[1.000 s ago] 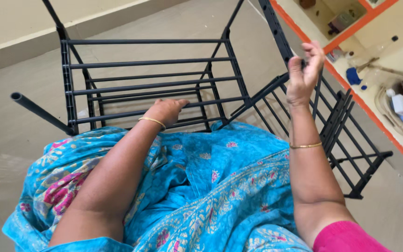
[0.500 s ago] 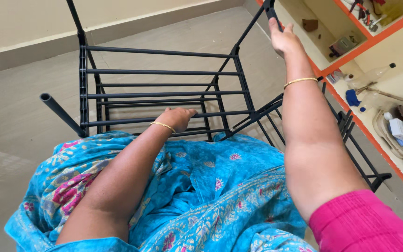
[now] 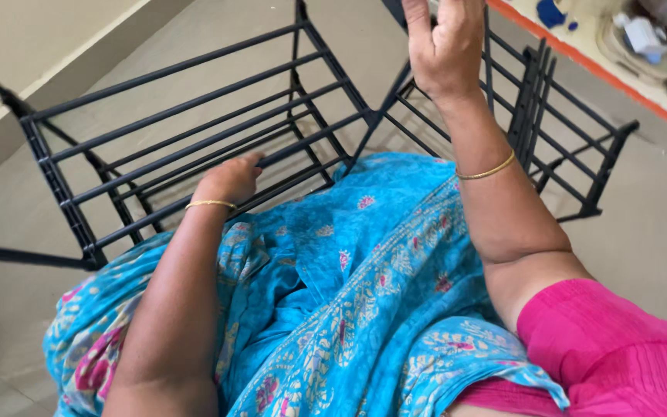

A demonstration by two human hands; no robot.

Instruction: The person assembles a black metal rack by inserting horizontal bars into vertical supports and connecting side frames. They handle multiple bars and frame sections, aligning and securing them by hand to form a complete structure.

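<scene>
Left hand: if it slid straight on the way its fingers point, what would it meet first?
The left hand already rests on a bar of the black rack; straight ahead, probably the next bar, though depth is unclear.

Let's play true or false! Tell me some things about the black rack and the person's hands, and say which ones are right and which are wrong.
1. The left hand rests on a bar of the black metal rack. True.
2. The right hand lies flat on the floor. False: it is raised, up by the rack's upright part.
3. Each wrist wears a thin gold bangle. True.
4. The cloth over the person's lap is plain white. False: the blue patterned cloth is bright blue with pink and gold designs.
5. The rack's shelves are full of shoes. False: only bare bars show, with the tan floor seen through them.
</scene>
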